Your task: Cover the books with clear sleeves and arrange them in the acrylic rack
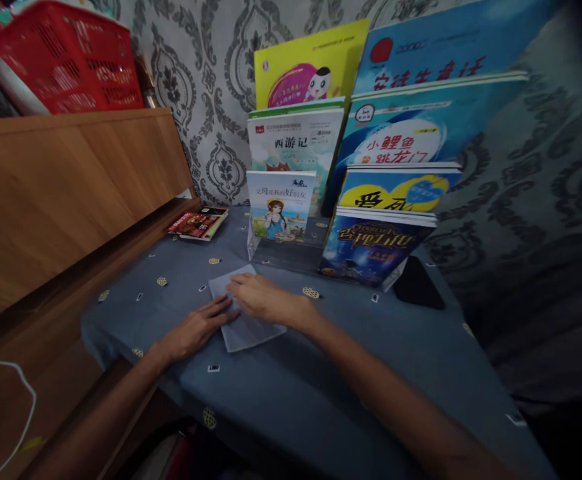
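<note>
I have the left hand (195, 330) laid palm-down at the left side of a pale sheet (258, 335), its fingers stretched out and resting on it. The right hand (258, 297) lies over the upper part of the same sheet, fingers bent and drawn together; I cannot tell whether it pinches anything. The sheet lies flat on the tabletop (365, 357), toward the near edge and left of the middle, and I can read no writing on it.

Behind it, toward the far edge, most of the lettering I can read is on upright books. A clear stand (291, 255) carries a small book (281, 223) titled 父母是我的好朋友; behind that stands 西游记 (291, 141), with a yellow book (338, 57) at the back. To their right I read 安徒生童话 (421, 48) on the rearmost cover, then 小鲤鱼跳龙门 (405, 127), then a book with a yellow heart (361, 193) where only 爱 is sure. The dark blue book (371, 247) in front has a gold title too stylised for me to read.

A black flat object (417, 283) lies beside that row, near the right edge. Small booklets (198, 223) lie at the far left corner — their red cover lettering is too small for me.
</note>
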Demonstrator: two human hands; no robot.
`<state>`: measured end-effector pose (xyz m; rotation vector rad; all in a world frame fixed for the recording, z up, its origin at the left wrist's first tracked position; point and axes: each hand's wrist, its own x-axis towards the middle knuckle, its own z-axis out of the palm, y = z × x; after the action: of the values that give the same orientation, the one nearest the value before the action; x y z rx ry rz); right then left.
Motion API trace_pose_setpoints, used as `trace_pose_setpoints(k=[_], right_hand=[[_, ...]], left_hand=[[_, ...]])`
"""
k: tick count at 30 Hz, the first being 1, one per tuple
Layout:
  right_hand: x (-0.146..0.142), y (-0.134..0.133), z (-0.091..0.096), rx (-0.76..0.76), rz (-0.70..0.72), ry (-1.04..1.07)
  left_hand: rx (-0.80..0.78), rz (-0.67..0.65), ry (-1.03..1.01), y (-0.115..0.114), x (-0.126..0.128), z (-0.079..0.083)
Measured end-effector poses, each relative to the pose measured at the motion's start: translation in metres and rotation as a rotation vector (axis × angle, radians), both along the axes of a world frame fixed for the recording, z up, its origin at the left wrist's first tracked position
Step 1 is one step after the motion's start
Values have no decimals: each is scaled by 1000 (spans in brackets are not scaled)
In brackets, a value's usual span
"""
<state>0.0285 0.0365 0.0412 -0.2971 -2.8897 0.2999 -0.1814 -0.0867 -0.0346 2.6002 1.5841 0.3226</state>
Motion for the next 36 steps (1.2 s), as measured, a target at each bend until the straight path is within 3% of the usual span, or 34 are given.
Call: trace_pose_setpoints(k=[6, 10, 15, 20, 25, 30, 36], right_hand=[[-6, -13, -40, -79, -30, -68], [6, -8, -57, -147, -134, -30], [31, 10, -77, -127, -312, -57], [66, 26, -84, -146, -438, -88], [90, 23, -91, -140, -503, -86], [95, 16, -96, -130, -515, -29], [95, 15, -99, -113, -515, 51]], left_hand=[[-110, -216, -208, 7, 36, 15], [-123, -223, -217, 19, 29, 8], [-132, -214, -198, 24, 17, -6], [-157, -196, -197, 21, 16, -4], [-201, -170, -105, 23, 16, 5], [-89, -2, -31, 46, 24, 3], [55, 3, 34, 83, 58, -7]])
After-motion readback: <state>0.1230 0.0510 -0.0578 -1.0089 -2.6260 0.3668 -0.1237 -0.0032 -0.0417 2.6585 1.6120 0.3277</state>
